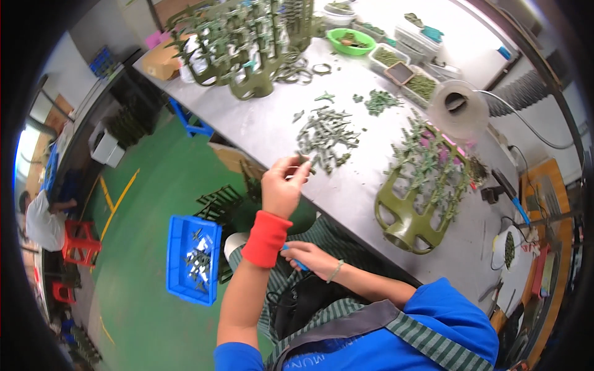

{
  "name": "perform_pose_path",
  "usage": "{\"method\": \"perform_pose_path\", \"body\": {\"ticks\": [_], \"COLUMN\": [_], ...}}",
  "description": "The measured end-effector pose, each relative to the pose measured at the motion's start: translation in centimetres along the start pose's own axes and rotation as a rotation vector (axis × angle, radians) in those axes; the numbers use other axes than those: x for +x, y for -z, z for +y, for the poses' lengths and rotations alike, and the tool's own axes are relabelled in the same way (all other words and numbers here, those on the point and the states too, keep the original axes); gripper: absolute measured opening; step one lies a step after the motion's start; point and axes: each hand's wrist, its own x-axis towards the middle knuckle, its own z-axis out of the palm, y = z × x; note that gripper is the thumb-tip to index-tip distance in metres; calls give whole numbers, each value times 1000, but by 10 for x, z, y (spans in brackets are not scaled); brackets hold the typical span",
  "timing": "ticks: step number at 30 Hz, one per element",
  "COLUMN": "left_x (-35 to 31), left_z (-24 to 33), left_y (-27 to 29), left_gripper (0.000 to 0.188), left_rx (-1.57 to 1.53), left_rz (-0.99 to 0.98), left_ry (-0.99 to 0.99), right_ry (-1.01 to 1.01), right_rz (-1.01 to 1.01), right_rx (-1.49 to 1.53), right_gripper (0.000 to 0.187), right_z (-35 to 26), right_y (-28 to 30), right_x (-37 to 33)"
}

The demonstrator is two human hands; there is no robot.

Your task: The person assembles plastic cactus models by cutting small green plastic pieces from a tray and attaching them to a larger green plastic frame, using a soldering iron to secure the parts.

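My left hand (283, 185), above a red wristband (266, 238), is raised at the table's near edge. Its thumb and fingers pinch a small dark green piece (302, 158), partly covered by the fingertips. Just beyond lies a loose pile of small grey-green pieces (328, 136). Lower down, over my lap, my right hand (314, 260) is closed round a blue-handled tool (296, 258); its working end is hidden. To the right, an olive-green slotted plastic frame (405, 229) lies on the table with many green parts attached.
More green frames (253, 83) stand at the far left of the grey table (272, 127). A green bowl (351, 42) and several tubs line the back. A translucent roll (458, 108) stands right. Below left is a blue crate (192, 287) with pieces inside. A seated person (44, 221) is far left.
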Motion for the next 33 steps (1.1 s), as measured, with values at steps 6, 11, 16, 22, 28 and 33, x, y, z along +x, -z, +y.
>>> {"method": "perform_pose_path", "body": {"ticks": [6, 11, 16, 22, 28, 33], "left_x": [-45, -71, -78, -79, -54, -27], "left_z": [-11, -18, -27, -29, 2, -30], "left_y": [71, 94, 108, 95, 61, -21], "left_gripper": [10, 10, 7, 6, 12, 33], "left_rx": [-330, -336, -182, -220, 1, 611], "left_rz": [247, 406, 466, 413, 206, -124], "left_ry": [170, 96, 11, 58, 19, -204], "right_ry": [514, 757, 833, 852, 639, 617], "right_rz": [240, 346, 383, 401, 333, 75], "right_rx": [-446, -901, -954, -1023, -892, -595], "right_gripper": [59, 64, 63, 64, 67, 60], "right_z": [-17, -32, -36, -42, -18, 10], "right_y": [-7, -15, -18, -12, 0, 12], "right_x": [-16, -16, -17, -8, -5, 9]}}
